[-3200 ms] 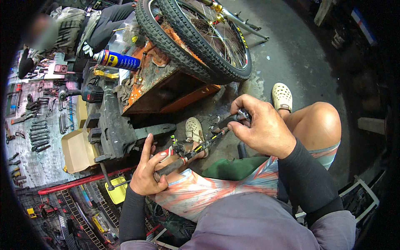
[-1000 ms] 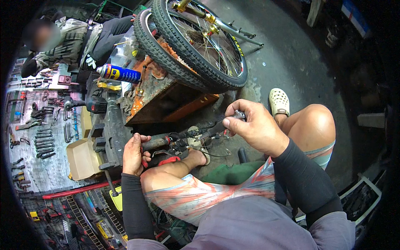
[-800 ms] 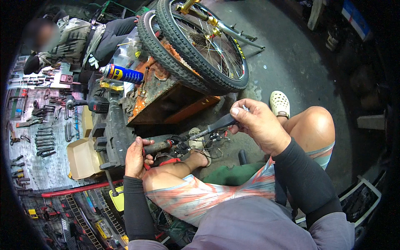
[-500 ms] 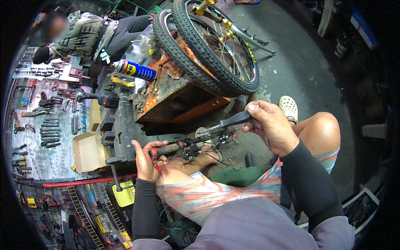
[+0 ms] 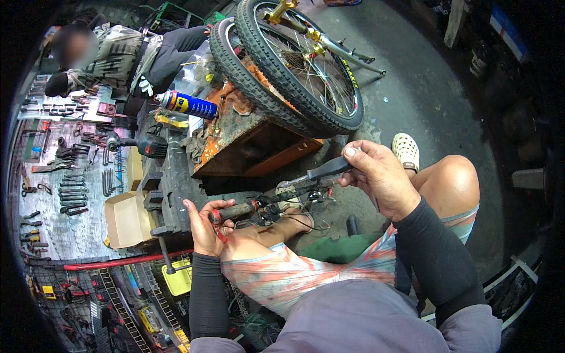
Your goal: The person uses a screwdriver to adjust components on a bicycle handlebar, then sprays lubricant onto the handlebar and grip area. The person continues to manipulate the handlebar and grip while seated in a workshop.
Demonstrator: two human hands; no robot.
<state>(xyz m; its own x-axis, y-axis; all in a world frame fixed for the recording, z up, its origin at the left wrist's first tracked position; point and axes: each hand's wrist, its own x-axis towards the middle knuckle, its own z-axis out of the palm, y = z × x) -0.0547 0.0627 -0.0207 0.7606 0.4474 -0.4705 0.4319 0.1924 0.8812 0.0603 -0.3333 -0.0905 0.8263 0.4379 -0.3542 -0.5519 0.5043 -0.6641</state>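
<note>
Skid risk: grey-handled tool (image 5: 329, 169) points at the handlebar (image 5: 238, 211), which looks poorly braced.
Right hand (image 5: 379, 179) pinches the tool's handle; left hand (image 5: 207, 228) has fingers loosely spread at the bar end by a red part (image 5: 215, 219), can't tell if gripping. If the bar rolls, tip could slip into cables and fittings (image 5: 268, 213) or the left leg (image 5: 279, 234) below. Cables clutter access; wheels (image 5: 292, 59), orange box (image 5: 297, 155) sit beyond.
</note>
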